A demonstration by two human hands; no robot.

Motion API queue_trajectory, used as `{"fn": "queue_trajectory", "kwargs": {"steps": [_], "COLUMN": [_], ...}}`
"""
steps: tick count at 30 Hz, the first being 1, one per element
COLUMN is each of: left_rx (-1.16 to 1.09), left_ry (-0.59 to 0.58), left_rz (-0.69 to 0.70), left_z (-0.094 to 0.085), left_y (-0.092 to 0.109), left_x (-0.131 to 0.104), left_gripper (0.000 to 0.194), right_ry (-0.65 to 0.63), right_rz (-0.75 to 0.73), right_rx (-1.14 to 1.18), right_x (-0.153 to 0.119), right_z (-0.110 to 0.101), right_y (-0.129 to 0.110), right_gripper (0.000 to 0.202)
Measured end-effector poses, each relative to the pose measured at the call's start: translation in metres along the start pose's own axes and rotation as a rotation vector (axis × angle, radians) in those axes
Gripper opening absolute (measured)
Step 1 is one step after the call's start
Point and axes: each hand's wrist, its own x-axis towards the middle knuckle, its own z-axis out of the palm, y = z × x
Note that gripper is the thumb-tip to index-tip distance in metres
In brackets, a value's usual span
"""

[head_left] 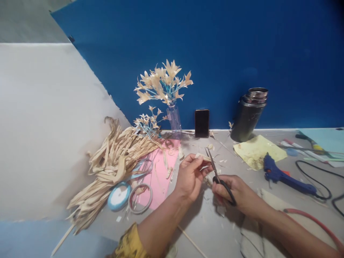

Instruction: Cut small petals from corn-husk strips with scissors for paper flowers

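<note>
1. the left hand holds a small pale strip, its fingers narrow, pinched on the piece with the thumb on top.
2. the right hand grips black-handled scissors, its fingers closed around the handles; the slightly parted blades point up and away from the person, right at the strip.
3. both hands are above the middle of the tabletop, near each other, with pale scraps scattered beneath and around them.
4. to the left, a big heap of dried, husk-like strips lies partly over a pink sheet; a blue ribbon roll and a pale tape ring lie beside it.
5. behind the hands, cream flowers on blue stems rise from a clear bottle, with a smaller cluster just left of it.
6. a dark phone stands upright by the blue board; a dark open flask is farther right.
7. on the right, a yellow sheet lies near a blue glue gun with a black cord.
</note>
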Motion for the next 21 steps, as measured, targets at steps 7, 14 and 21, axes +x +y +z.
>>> {"fn": "queue_trajectory", "kwargs": {"steps": [7,14,21], "left_rx": [0.030,0.153,0.207], "left_ry": [-0.013,-0.042,-0.080], "left_rz": [0.010,0.042,0.002], "left_z": [0.000,-0.005,-0.008], "left_y": [0.004,0.015,0.011], "left_x": [0.001,0.004,0.005], "left_gripper": [0.027,0.021,0.019], "right_ry": [-0.007,-0.054,-0.047], "right_rz": [0.055,0.063,0.028], "right_rx": [0.021,0.030,-0.007], "right_x": [-0.001,-0.004,-0.003], "right_z": [0.000,-0.003,-0.005], "right_y": [-0.003,0.000,-0.008], "right_gripper": [0.055,0.060,0.048]}}
